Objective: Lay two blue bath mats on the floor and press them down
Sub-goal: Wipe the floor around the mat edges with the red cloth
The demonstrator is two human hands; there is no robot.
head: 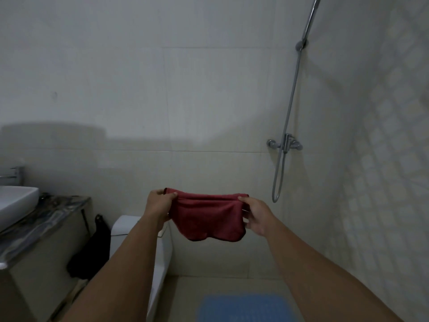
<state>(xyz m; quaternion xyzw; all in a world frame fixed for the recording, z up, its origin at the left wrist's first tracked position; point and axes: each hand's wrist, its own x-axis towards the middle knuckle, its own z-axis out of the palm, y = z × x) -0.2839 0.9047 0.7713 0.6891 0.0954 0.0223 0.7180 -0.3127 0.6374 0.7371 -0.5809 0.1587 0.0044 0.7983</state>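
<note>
Both hands are up in the middle of the frame holding a dark red cloth [206, 217] stretched between them. The left hand [160, 203] pinches the cloth's top left corner between thumb and fingers, and the right hand [254, 214] has its fingers curled round the top right edge, so the cloth hangs down in a saggy fold between the two.

One blue bath mat [243, 307] is already flat on the floor at the bottom centre of the frame, right below the arms, with its lower part cut off by the frame edge. Only one mat shows here.

Over at the left edge there's a white sink [16, 201] sitting on a marbled surface [53, 214], with something black [92, 249] hanging between the cabinet and a white toilet tank [125, 226]. On the right, a chrome shower mixer [285, 142] is on the wall with its hose [290, 101] running up to the top of the frame.
</note>
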